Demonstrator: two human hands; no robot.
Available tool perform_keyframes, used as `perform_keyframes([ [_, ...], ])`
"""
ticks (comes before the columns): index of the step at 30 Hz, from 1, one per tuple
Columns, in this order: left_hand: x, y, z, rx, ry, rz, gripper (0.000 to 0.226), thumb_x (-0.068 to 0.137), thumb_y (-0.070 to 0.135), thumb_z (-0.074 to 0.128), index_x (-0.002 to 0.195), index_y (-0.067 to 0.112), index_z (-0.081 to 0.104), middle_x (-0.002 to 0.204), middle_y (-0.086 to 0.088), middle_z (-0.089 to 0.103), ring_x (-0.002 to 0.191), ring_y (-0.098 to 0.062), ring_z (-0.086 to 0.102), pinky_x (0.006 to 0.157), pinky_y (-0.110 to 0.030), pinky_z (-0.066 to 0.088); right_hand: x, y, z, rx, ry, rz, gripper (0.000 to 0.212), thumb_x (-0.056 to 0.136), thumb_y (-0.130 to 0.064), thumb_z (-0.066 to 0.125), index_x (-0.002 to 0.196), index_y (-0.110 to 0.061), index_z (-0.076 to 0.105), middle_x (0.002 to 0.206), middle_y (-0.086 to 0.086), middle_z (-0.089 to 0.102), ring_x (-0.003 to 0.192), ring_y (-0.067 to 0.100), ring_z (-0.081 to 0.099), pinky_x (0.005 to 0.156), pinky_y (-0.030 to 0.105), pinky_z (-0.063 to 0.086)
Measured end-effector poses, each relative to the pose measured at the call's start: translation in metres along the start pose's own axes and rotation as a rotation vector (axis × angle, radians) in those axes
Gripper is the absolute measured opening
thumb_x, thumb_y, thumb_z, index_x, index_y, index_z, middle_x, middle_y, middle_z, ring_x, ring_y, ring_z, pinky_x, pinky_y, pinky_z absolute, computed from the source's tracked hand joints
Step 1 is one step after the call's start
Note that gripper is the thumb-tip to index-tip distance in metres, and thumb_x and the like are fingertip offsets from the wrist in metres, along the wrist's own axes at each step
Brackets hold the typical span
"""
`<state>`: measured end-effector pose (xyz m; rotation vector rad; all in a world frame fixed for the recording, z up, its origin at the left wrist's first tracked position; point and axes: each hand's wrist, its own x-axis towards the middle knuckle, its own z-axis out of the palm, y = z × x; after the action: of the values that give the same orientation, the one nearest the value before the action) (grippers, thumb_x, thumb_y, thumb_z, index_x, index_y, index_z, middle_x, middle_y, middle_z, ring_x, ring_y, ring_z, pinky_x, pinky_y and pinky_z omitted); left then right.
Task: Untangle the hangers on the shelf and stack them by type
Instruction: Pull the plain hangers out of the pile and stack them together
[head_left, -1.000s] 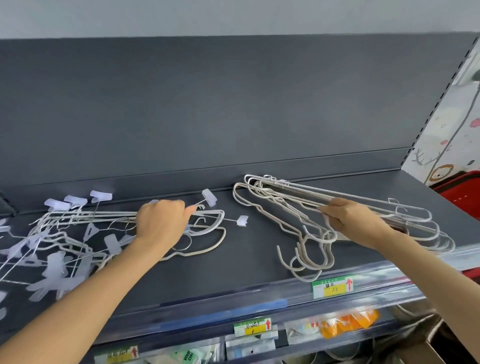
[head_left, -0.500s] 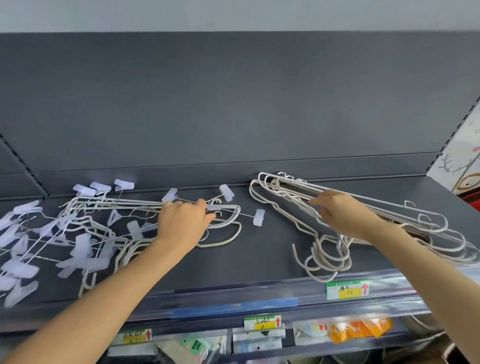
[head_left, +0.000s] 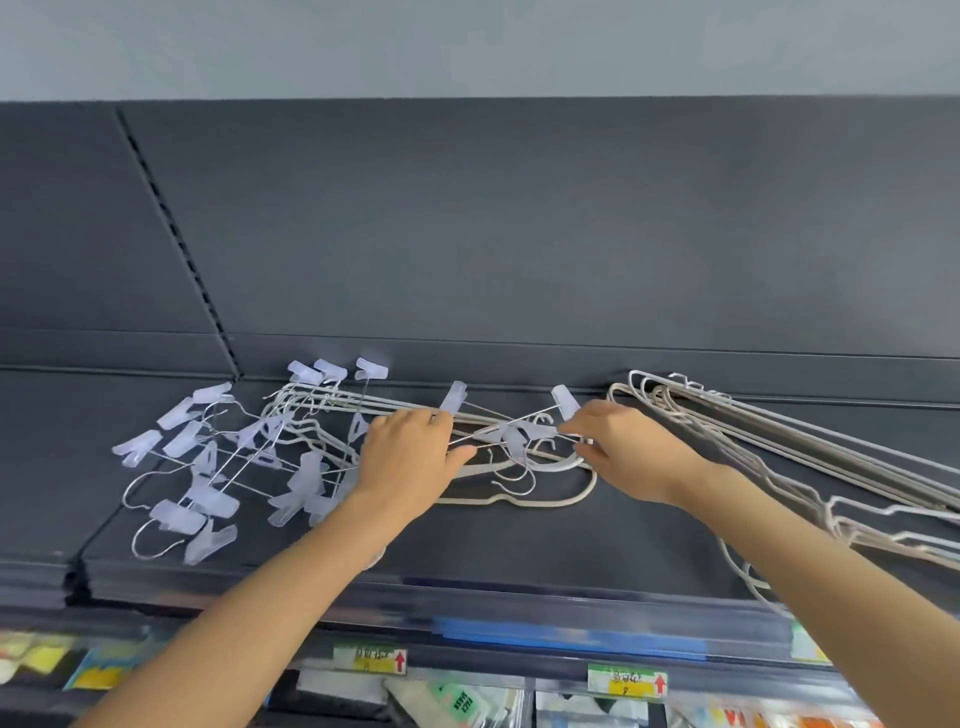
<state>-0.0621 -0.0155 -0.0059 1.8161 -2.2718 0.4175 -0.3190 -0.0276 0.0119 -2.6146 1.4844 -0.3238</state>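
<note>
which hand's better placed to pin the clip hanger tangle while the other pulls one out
Left. The left hand curls over the middle of the tangle, so it could likely hold it down; the right hand pinches a wire at its right edge.

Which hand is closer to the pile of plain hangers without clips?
Right. The right hand sits just left of the plain hangers; the left hand is farther left, on the clip hangers.

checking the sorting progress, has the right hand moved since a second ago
Yes. The right hand has left the plain hangers and gone left to the clip hangers, where it pinches a wire.
</note>
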Motion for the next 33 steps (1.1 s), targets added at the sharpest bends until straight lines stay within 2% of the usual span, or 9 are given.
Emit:
perform_keyframes([
  [2, -0.006, -0.022, 0.000, -0.019, -0.018, -0.001, 0.043, 0.091, 0.056, 0.040, 0.102, 0.019, 0.058, 0.097, 0.001, 0.065, 0.092, -0.021, 0.059, 0.081, -0.035, 0.043, 0.012, -0.020, 0.007, -0.004, 0.006, -0.009, 0.023, 0.093, -0.006, 0.042, 0.103, 0.001, 0.061, 0.101, 0.016, 0.061, 0.103, 0.031, 0.054, 0.097, 0.013, 0.034],
  [4, -0.012, -0.046, 0.000, -0.043, -0.041, -0.011, 0.042, 0.091, 0.055, 0.040, 0.101, 0.019, 0.058, 0.097, 0.001, 0.064, 0.092, -0.020, 0.058, 0.081, -0.035, 0.045, 0.023, -0.043, 0.013, -0.007, 0.004, -0.030, 0.022, 0.093, -0.009, 0.041, 0.099, -0.008, 0.062, 0.098, 0.007, 0.060, 0.092, 0.030, 0.055, 0.103, 0.030, 0.035],
  [8, -0.022, -0.095, -0.001, -0.066, -0.076, -0.016, 0.042, 0.091, 0.052, 0.044, 0.109, 0.017, 0.058, 0.102, -0.001, 0.061, 0.097, -0.021, 0.056, 0.079, -0.033, 0.043, 0.046, -0.089, 0.027, 0.038, -0.024, -0.053, 0.027, 0.094, -0.014, 0.044, 0.114, -0.013, 0.063, 0.112, 0.002, 0.059, 0.097, 0.025, 0.057, 0.088, 0.036, 0.045],
  [11, -0.031, -0.129, 0.001, -0.116, -0.131, 0.017, 0.041, 0.091, 0.050, 0.047, 0.108, 0.015, 0.058, 0.102, -0.002, 0.060, 0.097, -0.021, 0.054, 0.075, -0.030, 0.041, 0.064, -0.120, 0.041, 0.049, -0.054, -0.074, 0.023, 0.092, -0.011, 0.044, 0.103, -0.005, 0.063, 0.103, 0.008, 0.062, 0.097, 0.026, 0.056, 0.083, 0.040, 0.047],
  [16, -0.045, -0.171, 0.007, -0.226, -0.244, 0.112, 0.035, 0.092, 0.042, 0.048, 0.112, 0.014, 0.056, 0.111, -0.002, 0.056, 0.107, -0.021, 0.051, 0.086, -0.032, 0.044, 0.084, -0.148, 0.064, 0.072, -0.051, 0.033, 0.024, 0.094, -0.019, 0.047, 0.092, 0.001, 0.059, 0.094, 0.014, 0.063, 0.089, 0.033, 0.055, 0.080, 0.043, 0.046],
  [20, -0.052, -0.189, 0.014, -0.233, -0.275, 0.171, 0.041, 0.092, 0.043, 0.049, 0.121, 0.015, 0.054, 0.117, -0.002, 0.055, 0.109, -0.021, 0.050, 0.089, -0.035, 0.045, 0.094, -0.162, 0.078, 0.161, 0.004, 0.170, 0.019, 0.091, -0.026, 0.054, 0.086, -0.008, 0.055, 0.078, 0.009, 0.059, 0.073, 0.032, 0.050, 0.057, 0.022, 0.036],
  [24, -0.056, -0.198, 0.021, -0.234, -0.320, 0.194, 0.048, 0.090, 0.049, 0.047, 0.125, 0.016, 0.051, 0.114, -0.002, 0.056, 0.105, -0.022, 0.052, 0.083, -0.033, 0.043, 0.099, -0.173, 0.087, 0.170, -0.015, 0.257, 0.026, 0.089, -0.021, 0.059, 0.109, -0.006, 0.053, 0.097, 0.013, 0.061, 0.091, 0.036, 0.055, 0.075, 0.040, 0.049],
  [28, -0.057, -0.203, 0.023, -0.273, -0.369, 0.181, 0.042, 0.089, 0.047, 0.046, 0.118, 0.017, 0.055, 0.114, -0.002, 0.057, 0.101, -0.023, 0.055, 0.081, -0.035, 0.044, 0.101, -0.173, 0.085, 0.155, -0.024, 0.309, 0.020, 0.088, -0.019, 0.062, 0.102, -0.008, 0.053, 0.101, 0.011, 0.061, 0.088, 0.028, 0.053, 0.070, 0.034, 0.042],
  [33, -0.053, -0.214, 0.017, -0.182, -0.401, 0.152, 0.033, 0.087, 0.046, 0.049, 0.094, 0.017, 0.063, 0.097, 0.001, 0.058, 0.090, -0.021, 0.057, 0.082, -0.036, 0.044, 0.097, -0.176, 0.078, 0.148, 0.007, 0.305, 0.038, 0.085, -0.018, 0.065, 0.120, -0.012, 0.051, 0.114, 0.008, 0.057, 0.106, 0.030, 0.052, 0.079, 0.033, 0.043],
])
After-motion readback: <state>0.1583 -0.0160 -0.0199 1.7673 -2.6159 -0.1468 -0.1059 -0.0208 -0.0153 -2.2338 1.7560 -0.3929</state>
